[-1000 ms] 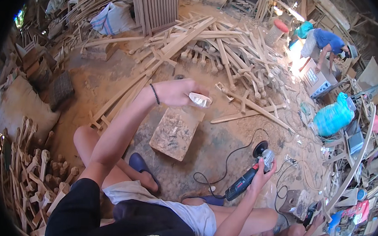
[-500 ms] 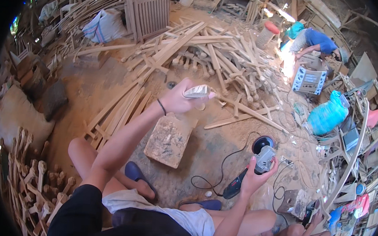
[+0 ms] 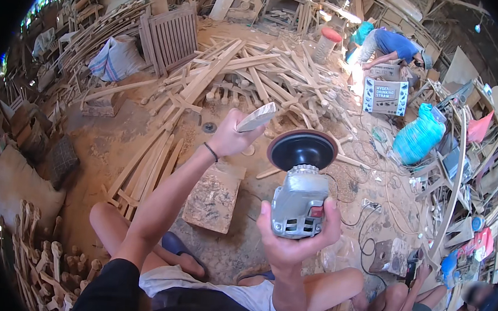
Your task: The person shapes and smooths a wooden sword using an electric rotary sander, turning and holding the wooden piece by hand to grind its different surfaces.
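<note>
Wood (image 3: 256, 117) and grinder (image 3: 301, 197) held up, apart: seemingly a positioning step.
The left hand (image 3: 232, 136) is closed around the wood, one end sticking out; the right hand (image 3: 297, 247) cups the grinder, thumb and fingers spread along its sides. Disc (image 3: 302, 150) beside the wood, block (image 3: 210, 202) below. Bringing them together would call for firm grips and a controlled disc angle.

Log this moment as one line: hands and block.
left hand: holding pale flat piece | right hand: gripping angle grinder, black disc at far end | dusty block: on floor
</note>
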